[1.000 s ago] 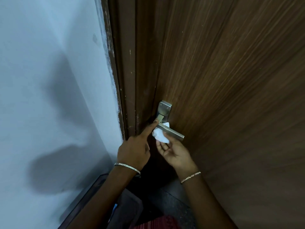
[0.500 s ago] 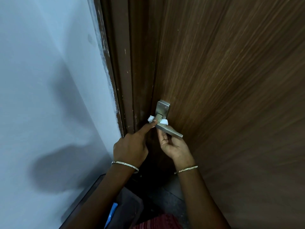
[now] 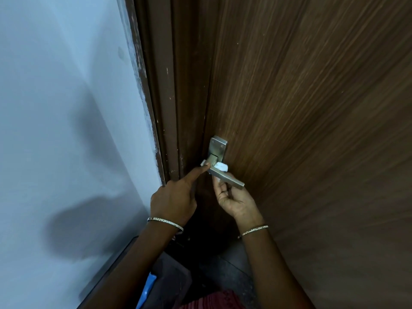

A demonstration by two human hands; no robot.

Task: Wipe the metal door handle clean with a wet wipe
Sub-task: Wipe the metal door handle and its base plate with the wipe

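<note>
Head view, wet wipe [image 3: 223, 167] still round handle [image 3: 227, 178]

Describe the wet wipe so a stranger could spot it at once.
Start at the wooden door on the right and find the metal handle by its left edge. Bunched around the handle's neck, touched by the left index fingertip, is the wet wipe: the only white, crumpled thing against wood and metal.

On my feed a pale bluish wall [image 3: 55, 108] fills the left, with soft dark shadows [image 3: 89, 221] lying across it. A brown door frame [image 3: 165, 85], flecked with paint, meets a wood-grain door [image 3: 312, 108] on the right. The dark floor [image 3: 229, 270] below is dimly lit.
</note>
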